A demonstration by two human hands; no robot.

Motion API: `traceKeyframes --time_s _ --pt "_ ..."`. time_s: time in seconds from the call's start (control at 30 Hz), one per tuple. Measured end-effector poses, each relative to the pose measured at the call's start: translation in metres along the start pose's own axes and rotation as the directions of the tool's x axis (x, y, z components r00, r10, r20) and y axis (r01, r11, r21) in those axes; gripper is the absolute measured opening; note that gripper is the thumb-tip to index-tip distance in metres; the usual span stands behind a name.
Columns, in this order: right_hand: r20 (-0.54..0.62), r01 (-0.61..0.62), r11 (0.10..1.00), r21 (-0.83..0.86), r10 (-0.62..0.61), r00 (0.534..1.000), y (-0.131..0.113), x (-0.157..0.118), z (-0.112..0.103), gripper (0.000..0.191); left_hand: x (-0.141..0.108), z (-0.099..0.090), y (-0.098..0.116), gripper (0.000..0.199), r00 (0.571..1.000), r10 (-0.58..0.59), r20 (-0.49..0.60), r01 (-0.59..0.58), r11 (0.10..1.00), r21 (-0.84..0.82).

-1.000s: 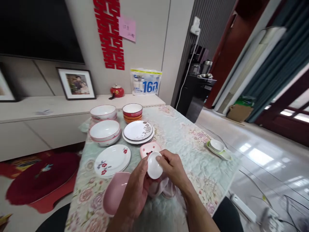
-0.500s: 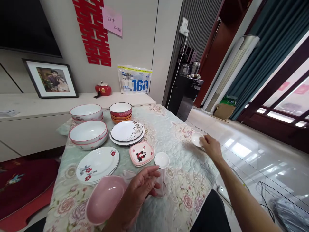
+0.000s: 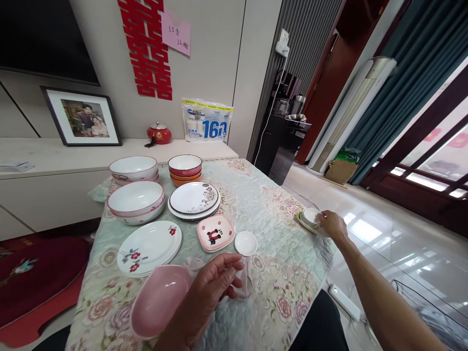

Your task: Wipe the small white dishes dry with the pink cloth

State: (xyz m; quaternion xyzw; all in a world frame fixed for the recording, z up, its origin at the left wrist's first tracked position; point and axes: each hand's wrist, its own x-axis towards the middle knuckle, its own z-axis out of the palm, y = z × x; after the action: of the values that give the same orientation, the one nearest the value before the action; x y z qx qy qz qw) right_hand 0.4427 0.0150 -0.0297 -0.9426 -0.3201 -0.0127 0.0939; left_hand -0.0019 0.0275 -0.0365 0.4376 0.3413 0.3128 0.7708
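Note:
My right hand (image 3: 333,225) is at the table's right edge, fingers closed on the rim of a small white dish (image 3: 311,216). That dish tops a stack of similar dishes with green-rimmed pieces below. My left hand (image 3: 214,282) hovers, fingers loosely bent and apart, over a pale cloth (image 3: 245,282). Just beyond its fingertips lies another small white dish (image 3: 246,243). A pink bowl (image 3: 161,302) sits left of that hand, partly hidden by the wrist. Pink-rimmed square dishes (image 3: 215,233) with a cartoon figure lie farther back.
Flowered white plates (image 3: 149,248), brown-patterned plates (image 3: 193,198), large white bowls (image 3: 136,197) and a stack of red and orange bowls (image 3: 185,166) stand on the table's left. A shelf behind holds a red jar (image 3: 159,134) and a plastic pack (image 3: 206,122). A power strip (image 3: 344,302) lies on the floor.
My right hand has moved slightly right, bringing the small dish onto or against the stack, which now shows more clearly. My left hand has hardly moved. The view has shifted a little.

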Motion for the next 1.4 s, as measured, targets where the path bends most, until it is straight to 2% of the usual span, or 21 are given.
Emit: traceKeyframes --time_s 0.1,0.27,0.43,0.53,0.63,0.73,0.8,0.9,1.0,1.13,1.23,1.3,1.4 --pt "0.003 0.022 1.000 -0.010 -0.022 1.000 -0.002 0.000 0.002 0.031 0.000 0.000 -0.001 0.036 0.999 0.016 -0.033 -0.017 1.000 -0.023" --pt "0.002 0.030 1.000 -0.006 -0.030 1.000 -0.005 -0.008 0.000 0.030 0.001 -0.001 -0.002 0.040 1.000 0.019 -0.014 -0.019 1.000 -0.016" --pt "-0.093 0.019 0.999 0.036 -0.015 0.996 -0.017 -0.021 -0.015 0.032 0.003 -0.002 -0.002 0.041 1.000 -0.006 -0.031 0.005 1.000 -0.028" --pt "-0.118 0.145 0.983 0.110 -0.132 0.984 -0.038 -0.039 -0.018 0.036 0.003 -0.001 0.000 0.043 0.997 -0.021 -0.077 0.016 0.998 -0.062" --pt "-0.020 0.356 0.899 0.255 -0.363 0.931 -0.071 -0.069 -0.006 0.035 0.001 -0.001 0.002 0.041 0.994 -0.030 -0.109 0.020 0.995 -0.095" --pt "0.086 0.496 0.769 0.404 -0.572 0.816 -0.106 -0.106 0.015 0.040 0.000 -0.003 0.004 0.040 0.992 0.018 -0.126 -0.035 0.990 -0.134" --pt "0.119 0.538 0.709 0.456 -0.648 0.752 -0.126 -0.127 0.028 0.039 -0.001 -0.005 0.006 0.041 0.989 0.056 -0.136 -0.080 0.981 -0.176" --pt "0.122 0.559 0.675 0.481 -0.683 0.720 -0.148 -0.145 0.043 0.029 0.000 -0.008 0.010 0.042 0.977 0.091 -0.194 -0.140 0.956 -0.258" --pt "0.128 0.539 0.680 0.497 -0.672 0.729 -0.156 -0.147 0.049 0.019 0.001 -0.014 0.015 0.040 0.953 0.124 -0.276 -0.213 0.923 -0.322" --pt "0.144 0.475 0.679 0.560 -0.644 0.752 -0.157 -0.145 0.038 0.021 0.003 -0.020 0.017 0.033 0.918 0.145 -0.369 -0.286 0.886 -0.364" --pt "0.155 0.440 0.637 0.634 -0.661 0.734 -0.166 -0.157 0.018 0.024 0.003 -0.021 0.017 0.030 0.913 0.148 -0.381 -0.306 0.866 -0.395" --pt "0.152 0.441 0.584 0.682 -0.703 0.695 -0.181 -0.173 0.003 0.024 0.003 -0.020 0.018 0.033 0.939 0.127 -0.319 -0.270 0.848 -0.456" --pt "0.077 0.512 0.469 0.720 -0.787 0.612 -0.210 -0.199 -0.012 0.019 0.000 -0.019 0.024 0.040 0.987 0.054 -0.152 -0.132 0.807 -0.575"
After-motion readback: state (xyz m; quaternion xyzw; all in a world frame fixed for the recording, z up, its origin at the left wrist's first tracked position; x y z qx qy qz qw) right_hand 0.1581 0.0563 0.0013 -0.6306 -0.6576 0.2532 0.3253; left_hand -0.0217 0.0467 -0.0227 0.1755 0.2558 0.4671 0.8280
